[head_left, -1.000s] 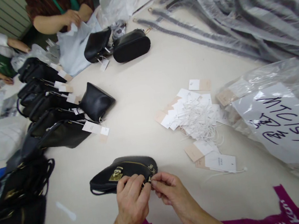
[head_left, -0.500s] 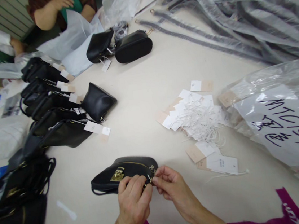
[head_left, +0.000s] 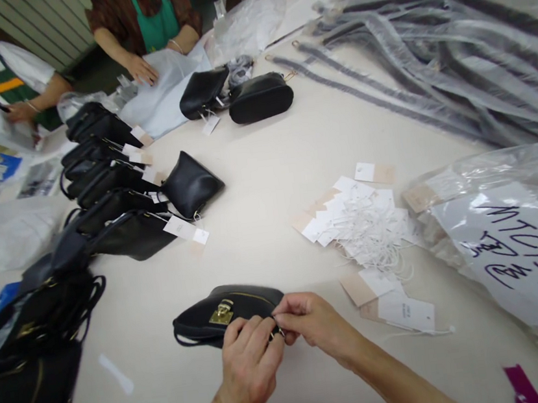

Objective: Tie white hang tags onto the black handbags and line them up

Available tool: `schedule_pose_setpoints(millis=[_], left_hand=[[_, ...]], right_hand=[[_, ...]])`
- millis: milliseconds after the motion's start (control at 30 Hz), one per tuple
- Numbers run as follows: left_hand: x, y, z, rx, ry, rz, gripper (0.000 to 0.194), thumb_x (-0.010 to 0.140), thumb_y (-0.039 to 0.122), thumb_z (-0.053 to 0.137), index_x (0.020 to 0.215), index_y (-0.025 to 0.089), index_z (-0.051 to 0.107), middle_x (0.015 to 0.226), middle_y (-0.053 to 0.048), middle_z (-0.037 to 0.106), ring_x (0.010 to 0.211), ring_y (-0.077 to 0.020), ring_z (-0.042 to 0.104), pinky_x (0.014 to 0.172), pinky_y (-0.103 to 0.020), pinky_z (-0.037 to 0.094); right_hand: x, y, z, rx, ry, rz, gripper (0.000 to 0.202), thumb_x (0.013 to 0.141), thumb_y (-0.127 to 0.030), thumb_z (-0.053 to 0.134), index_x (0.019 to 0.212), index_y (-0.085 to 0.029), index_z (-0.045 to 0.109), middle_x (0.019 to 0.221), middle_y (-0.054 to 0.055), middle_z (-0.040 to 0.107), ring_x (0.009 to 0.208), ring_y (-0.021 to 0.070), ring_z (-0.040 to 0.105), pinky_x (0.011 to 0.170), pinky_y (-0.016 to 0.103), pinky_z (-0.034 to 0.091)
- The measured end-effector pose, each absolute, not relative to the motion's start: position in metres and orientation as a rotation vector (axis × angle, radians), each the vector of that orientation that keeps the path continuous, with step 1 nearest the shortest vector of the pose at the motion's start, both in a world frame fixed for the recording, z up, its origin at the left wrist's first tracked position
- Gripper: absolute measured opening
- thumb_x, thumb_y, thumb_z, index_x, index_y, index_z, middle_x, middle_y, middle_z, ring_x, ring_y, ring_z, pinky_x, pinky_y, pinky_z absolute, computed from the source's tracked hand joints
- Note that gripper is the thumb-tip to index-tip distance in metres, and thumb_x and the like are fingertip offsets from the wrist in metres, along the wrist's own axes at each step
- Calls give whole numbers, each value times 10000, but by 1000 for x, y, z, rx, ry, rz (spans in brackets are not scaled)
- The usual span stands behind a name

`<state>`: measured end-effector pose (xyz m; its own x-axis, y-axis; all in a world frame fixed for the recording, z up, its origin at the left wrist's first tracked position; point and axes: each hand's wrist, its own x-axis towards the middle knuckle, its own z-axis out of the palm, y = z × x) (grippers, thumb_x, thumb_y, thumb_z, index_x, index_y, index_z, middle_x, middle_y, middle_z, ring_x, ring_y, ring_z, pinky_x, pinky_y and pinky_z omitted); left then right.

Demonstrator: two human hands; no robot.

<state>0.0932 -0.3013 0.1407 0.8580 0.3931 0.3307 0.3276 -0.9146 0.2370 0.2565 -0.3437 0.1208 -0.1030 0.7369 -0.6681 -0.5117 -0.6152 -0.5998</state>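
Observation:
A small black handbag (head_left: pixel 247 307) with a gold clasp (head_left: pixel 222 312) and a gold zip lies on the table in front of me. My left hand (head_left: pixel 253 367) is closed around its near right end, where a bit of gold ring hardware shows by the fingers. Right beside it, my right hand (head_left: pixel 316 323) pinches at the same end of the bag, thumb and forefinger together. What sits between those fingertips is too small and covered to make out.
A pile of paper tags with white strings (head_left: pixel 364 222) lies to the right, by a plastic bag with a handwritten sheet (head_left: pixel 515 250). Black handbags (head_left: pixel 130 235) line the left side. Wrapped straps (head_left: pixel 429 70) fill the back right. Two people work across the table.
My view has shifted slightly. The right hand has moved in over the bag's end, covering the zip end and the white bit seen there before. Across the table, a person's hand has lowered onto pale sheeting.

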Motion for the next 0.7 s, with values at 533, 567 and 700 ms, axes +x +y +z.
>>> schedule_pose_setpoints(millis=[533,567,700], left_hand=[[99,-299,166,2758,666,325,262,896,141,475,1127,135,598,956,-93,688,885,-241,618,855,-426,451],[99,-298,174,2711,683,283,363,894,178,505,1249,113,542,1025,-116,685,941,-257,618,895,-443,462],[99,-299,182,2542,769,202,563,871,141,550,1417,153,411,1288,-158,631,1149,-286,589,982,-433,473]], right_hand=[[266,-348,128,-1423,-595,1500,160,799,-364,604,722,-229,570,637,-48,459,617,143,395,584,273,321],[269,-348,132,-1417,-597,1500,182,814,-390,595,735,-230,559,624,-56,427,597,138,368,567,270,307],[266,-353,142,-1363,-569,1519,339,809,-557,618,739,-232,550,612,-61,385,563,132,330,526,265,300]])
